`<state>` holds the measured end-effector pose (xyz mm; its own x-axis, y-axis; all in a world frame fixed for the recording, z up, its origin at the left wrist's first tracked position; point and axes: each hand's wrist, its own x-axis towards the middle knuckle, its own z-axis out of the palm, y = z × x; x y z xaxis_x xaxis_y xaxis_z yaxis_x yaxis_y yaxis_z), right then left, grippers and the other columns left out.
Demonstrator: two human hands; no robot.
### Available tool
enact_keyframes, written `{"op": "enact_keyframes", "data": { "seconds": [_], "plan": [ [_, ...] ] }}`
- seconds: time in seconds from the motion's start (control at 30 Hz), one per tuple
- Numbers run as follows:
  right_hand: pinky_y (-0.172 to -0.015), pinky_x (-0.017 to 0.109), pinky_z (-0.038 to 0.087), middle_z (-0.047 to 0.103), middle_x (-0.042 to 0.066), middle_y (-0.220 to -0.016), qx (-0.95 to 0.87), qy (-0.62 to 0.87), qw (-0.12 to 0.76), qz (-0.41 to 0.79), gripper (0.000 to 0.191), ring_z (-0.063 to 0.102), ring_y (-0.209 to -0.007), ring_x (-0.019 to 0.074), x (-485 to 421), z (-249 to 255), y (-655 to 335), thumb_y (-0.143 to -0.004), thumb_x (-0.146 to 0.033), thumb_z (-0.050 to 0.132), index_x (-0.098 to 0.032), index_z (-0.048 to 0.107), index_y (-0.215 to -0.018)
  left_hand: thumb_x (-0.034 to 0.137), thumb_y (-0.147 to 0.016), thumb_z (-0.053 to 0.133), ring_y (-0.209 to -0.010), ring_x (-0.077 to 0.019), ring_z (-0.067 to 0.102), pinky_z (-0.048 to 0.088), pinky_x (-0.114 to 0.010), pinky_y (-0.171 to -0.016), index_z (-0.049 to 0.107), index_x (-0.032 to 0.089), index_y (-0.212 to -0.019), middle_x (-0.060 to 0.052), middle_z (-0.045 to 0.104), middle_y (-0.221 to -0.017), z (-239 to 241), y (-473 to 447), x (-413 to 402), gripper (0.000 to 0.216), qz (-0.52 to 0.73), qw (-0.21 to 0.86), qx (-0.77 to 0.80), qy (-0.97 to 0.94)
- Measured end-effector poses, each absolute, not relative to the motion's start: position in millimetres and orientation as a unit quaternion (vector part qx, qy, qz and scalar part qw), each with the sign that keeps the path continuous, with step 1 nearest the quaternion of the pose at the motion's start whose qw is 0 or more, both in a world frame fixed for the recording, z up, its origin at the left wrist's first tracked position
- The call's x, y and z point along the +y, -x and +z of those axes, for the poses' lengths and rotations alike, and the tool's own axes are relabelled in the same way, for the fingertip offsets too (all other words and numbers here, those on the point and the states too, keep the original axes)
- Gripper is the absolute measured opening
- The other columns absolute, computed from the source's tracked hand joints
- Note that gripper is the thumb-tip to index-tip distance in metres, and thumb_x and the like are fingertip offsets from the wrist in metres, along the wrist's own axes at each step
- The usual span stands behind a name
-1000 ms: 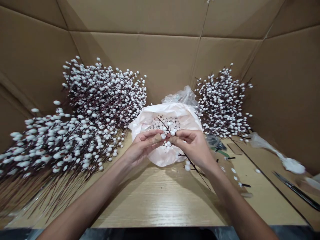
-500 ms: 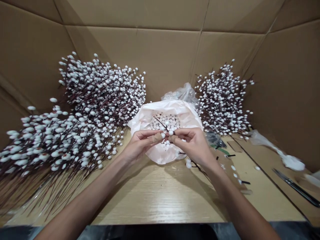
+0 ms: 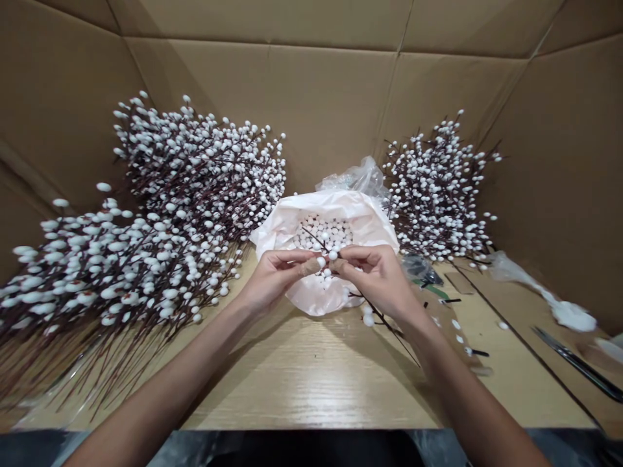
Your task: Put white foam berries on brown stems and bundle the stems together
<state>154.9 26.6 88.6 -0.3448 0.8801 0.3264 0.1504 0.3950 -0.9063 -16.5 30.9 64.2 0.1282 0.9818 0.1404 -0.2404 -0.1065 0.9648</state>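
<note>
My left hand [image 3: 280, 277] is closed in a pinch on a small white foam berry [image 3: 321, 262]. Opposite it, my right hand [image 3: 377, 274] grips a dark artificial berry branch [image 3: 389, 326], whose stem runs down past my wrist and whose tip points up between the hands. A few white berries sit on this branch. Both thumbs wear tan coverings, and the fingertips almost meet. Below and behind them lies an open white plastic bag [image 3: 316, 303] with many loose white berries [image 3: 324, 231] inside.
Large bundles of white-berried branches [image 3: 195, 175] lie at the left, another bundle [image 3: 438, 194] at the back right. Scissors [image 3: 574, 363], a twisted clear plastic bag [image 3: 549, 298] and small scraps [image 3: 477, 352] lie on the right. Cardboard walls [image 3: 331, 97] enclose the table.
The camera view has shifted slightly. My hands stay together over the bag, the left fingertips a little closer to the branch, and more of the stem shows beside my right wrist.
</note>
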Motion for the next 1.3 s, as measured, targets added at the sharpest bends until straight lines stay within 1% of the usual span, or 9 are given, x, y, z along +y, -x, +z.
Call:
{"op": "enact_keyframes", "data": {
  "seconds": [0.2, 0.3, 0.57, 0.73, 0.9, 1.0, 1.1, 1.2, 1.3],
  "plan": [
    [-0.052, 0.025, 0.026, 0.034, -0.004, -0.057, -0.716, 0.335, 0.455, 0.409, 0.029, 0.034, -0.058, 0.0097, 28, 88, -154, -0.077, -0.022, 0.056, -0.017, 0.046, -0.051, 0.028, -0.048, 0.084, -0.078, -0.0165, 0.064, 0.048, -0.029, -0.082, 0.075, 0.019, -0.066, -0.003, 0.074, -0.079, 65, 12, 29, 0.022, 0.559, 0.57, 0.381, -0.466],
    [-0.053, 0.024, 0.027, 0.037, -0.004, -0.058, -0.703, 0.339, 0.455, 0.429, 0.028, 0.036, -0.059, 0.0099, 28, 88, -153, -0.077, -0.025, 0.058, -0.017, 0.049, -0.052, 0.029, -0.045, 0.085, -0.075, -0.015, 0.064, 0.048, -0.028, -0.081, 0.075, 0.019, -0.066, -0.002, 0.074, -0.076, 66, 12, 28, 0.025, 0.568, 0.58, 0.372, -0.45],
    [-0.053, 0.023, 0.028, 0.043, -0.004, -0.056, -0.692, 0.337, 0.433, 0.469, 0.028, 0.039, -0.057, 0.0083, 30, 93, -157, -0.075, -0.031, 0.064, -0.015, 0.056, -0.054, 0.024, -0.05, 0.084, -0.074, -0.0118, 0.065, 0.047, -0.023, -0.08, 0.075, 0.018, -0.074, -0.001, 0.074, -0.076, 73, 15, 25, 0.026, 0.562, 0.637, 0.335, -0.408],
    [-0.058, 0.023, 0.037, 0.06, 0.0, -0.063, -0.663, 0.339, 0.419, 0.52, 0.018, 0.052, -0.061, 0.0097, 33, 87, -156, -0.074, -0.032, 0.066, -0.016, 0.069, -0.065, 0.021, -0.057, 0.08, -0.079, -0.0134, 0.065, 0.048, -0.024, -0.08, 0.074, 0.015, -0.078, -0.002, 0.073, -0.08, 79, 22, 28, 0.023, 0.55, 0.665, 0.296, -0.409],
    [-0.073, 0.026, 0.049, 0.068, 0.001, -0.07, -0.508, 0.299, 0.484, 0.647, 0.019, 0.062, -0.07, 0.0125, 25, 86, -140, -0.06, -0.035, 0.076, -0.018, 0.073, -0.068, 0.026, -0.061, 0.078, -0.085, -0.0179, 0.064, 0.047, -0.03, -0.082, 0.071, 0.015, -0.089, -0.006, 0.071, -0.092, 77, 26, 29, 0.031, 0.527, 0.665, 0.285, -0.446],
    [-0.068, 0.023, 0.052, 0.07, 0.001, -0.069, -0.429, 0.294, 0.505, 0.688, 0.025, 0.063, -0.064, 0.0116, 22, 87, -135, -0.051, -0.034, 0.081, -0.018, 0.073, -0.068, 0.026, -0.062, 0.078, -0.092, -0.0203, 0.061, 0.045, -0.033, -0.084, 0.067, 0.018, -0.1, -0.007, 0.066, -0.108, 72, 27, 28, 0.041, 0.485, 0.659, 0.3, -0.49],
    [-0.06, 0.021, 0.052, 0.07, 0.002, -0.065, -0.412, 0.301, 0.499, 0.701, 0.028, 0.064, -0.061, 0.0123, 24, 85, -136, -0.05, -0.032, 0.082, -0.016, 0.072, -0.07, 0.024, -0.064, 0.076, -0.098, -0.0212, 0.059, 0.044, -0.032, -0.085, 0.064, 0.018, -0.107, -0.008, 0.065, -0.11, 71, 27, 26, 0.044, 0.409, 0.638, 0.304, -0.577],
    [-0.052, 0.019, 0.051, 0.07, 0.004, -0.065, -0.416, 0.312, 0.491, 0.699, 0.026, 0.065, -0.061, 0.0134, 28, 83, -137, -0.052, -0.029, 0.082, -0.014, 0.069, -0.069, 0.026, -0.07, 0.071, -0.089, -0.018, 0.061, 0.046, -0.029, -0.079, 0.063, 0.016, -0.109, -0.01, 0.065, -0.109, 73, 26, 26, 0.04, 0.367, 0.624, 0.316, -0.614],
    [-0.05, 0.017, 0.05, 0.07, 0.004, -0.065, -0.412, 0.322, 0.49, 0.698, 0.026, 0.065, -0.059, 0.0122, 31, 82, -138, -0.052, -0.026, 0.082, -0.014, 0.068, -0.07, 0.029, -0.074, 0.068, -0.085, -0.0156, 0.061, 0.046, -0.027, -0.074, 0.063, 0.017, -0.11, -0.01, 0.064, -0.113, 73, 25, 29, 0.039, 0.36, 0.622, 0.327, -0.614]
  ]
}}
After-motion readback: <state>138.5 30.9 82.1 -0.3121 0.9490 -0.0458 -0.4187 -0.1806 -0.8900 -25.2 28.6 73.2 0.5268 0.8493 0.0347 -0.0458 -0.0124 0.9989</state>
